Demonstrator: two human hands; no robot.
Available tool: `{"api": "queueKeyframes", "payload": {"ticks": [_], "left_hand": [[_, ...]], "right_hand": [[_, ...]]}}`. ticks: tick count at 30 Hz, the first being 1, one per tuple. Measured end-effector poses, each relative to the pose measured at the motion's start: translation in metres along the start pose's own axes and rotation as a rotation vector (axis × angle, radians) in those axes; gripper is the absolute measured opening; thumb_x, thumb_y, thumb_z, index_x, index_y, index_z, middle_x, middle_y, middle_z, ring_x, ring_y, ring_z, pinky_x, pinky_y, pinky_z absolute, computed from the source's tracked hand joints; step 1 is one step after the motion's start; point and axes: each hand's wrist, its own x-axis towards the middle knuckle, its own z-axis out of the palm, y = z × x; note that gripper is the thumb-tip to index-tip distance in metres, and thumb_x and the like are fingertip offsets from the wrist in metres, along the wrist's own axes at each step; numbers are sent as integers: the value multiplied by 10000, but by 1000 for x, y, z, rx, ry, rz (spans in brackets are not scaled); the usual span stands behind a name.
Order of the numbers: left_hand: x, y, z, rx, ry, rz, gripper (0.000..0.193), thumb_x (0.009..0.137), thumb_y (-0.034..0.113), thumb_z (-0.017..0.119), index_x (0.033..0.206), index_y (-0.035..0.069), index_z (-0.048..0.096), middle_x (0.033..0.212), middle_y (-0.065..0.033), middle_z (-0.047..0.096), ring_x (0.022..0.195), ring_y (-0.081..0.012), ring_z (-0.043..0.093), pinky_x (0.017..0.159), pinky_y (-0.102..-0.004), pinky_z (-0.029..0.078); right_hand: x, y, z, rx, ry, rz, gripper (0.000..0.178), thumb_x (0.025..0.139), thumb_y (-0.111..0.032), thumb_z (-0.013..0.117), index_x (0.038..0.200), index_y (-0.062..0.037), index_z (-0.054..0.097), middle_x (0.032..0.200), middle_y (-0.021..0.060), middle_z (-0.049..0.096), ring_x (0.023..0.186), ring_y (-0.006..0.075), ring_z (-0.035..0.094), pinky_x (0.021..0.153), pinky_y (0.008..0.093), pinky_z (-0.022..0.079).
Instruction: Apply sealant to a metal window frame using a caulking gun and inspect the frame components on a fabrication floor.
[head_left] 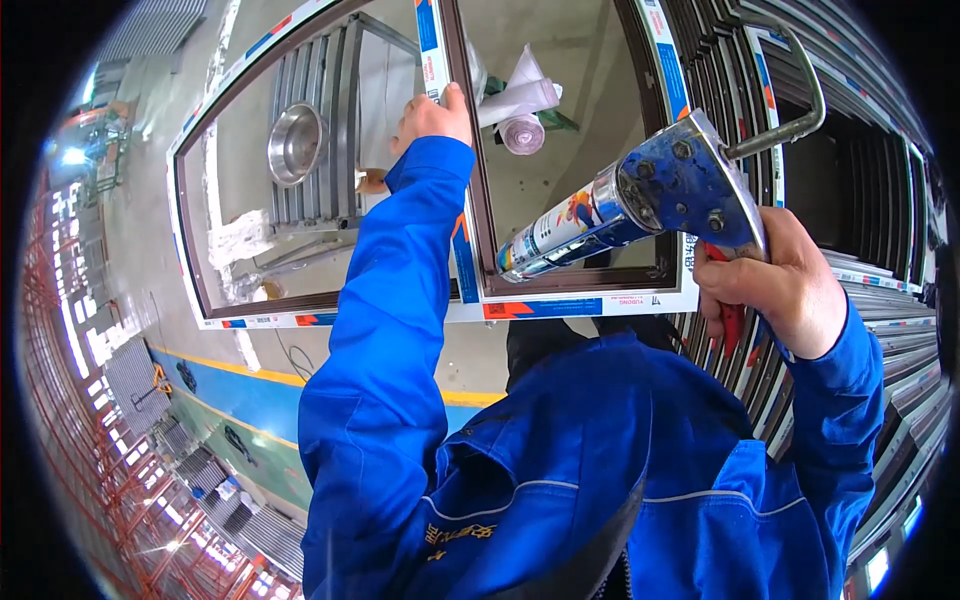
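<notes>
Your right hand [775, 285] is clamped on the caulk gun [640, 200] — keep its nozzle along the frame [470, 270] joint while your left hand [432, 115] — gripping the bar — steadies it.

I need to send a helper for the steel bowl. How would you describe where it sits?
Look through the left pane of the window frame. Behind it stands a grey slatted rack, and the bowl rests on its left side. It is the only round, shiny metal thing there.

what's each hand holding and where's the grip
The right hand holds the caulking gun by its handle and red trigger. The left hand grips the centre bar of the window frame.
</notes>
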Motion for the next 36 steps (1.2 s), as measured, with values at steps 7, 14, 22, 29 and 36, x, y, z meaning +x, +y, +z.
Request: {"api": "queueKeyframes", "payload": {"ticks": [7,14,22,29,36], "left_hand": [[2,-1,8,23,-6,11,614,905,566,393,1083,24,618,1130,-146,639,1082,-314,596,973,-536,366],[8,-2,9,23,18,6,614,927,553,358,1073,21,629,1138,-149,634,1078,-320,594,962,-522,383],[4,-10,11,14,63,31,479,914,499,414,1043,80,605,1106,-131,629,1052,-328,582,904,-537,385],[-1,-4,2,1,32,19,513,938,498,384,1010,53,627,1062,-166,648,1028,-361,596,932,-535,381],[5,2,10,76,61,50,479,953,470,387,977,54,624,1022,-159,652,976,-363,602,887,-529,398]], "right_hand": [[-8,-7,18,-47,29,-24,199,781,-164,605,816,30,572,645,71,586,560,128,570,539,259,463],[-22,-18,12,-49,13,-43,178,765,-145,607,804,25,575,652,70,587,563,128,563,540,260,457],[-21,19,-9,308,375,-348,403,698,-157,569,1039,57,567,817,171,645,745,283,667,723,390,570],[146,47,-20,1197,128,-636,311,812,-101,557,1099,3,499,1024,157,593,1023,354,597,929,471,499],[250,24,-9,1460,52,-646,241,842,-143,568,1041,-9,551,990,159,635,988,353,634,872,499,533]]}}
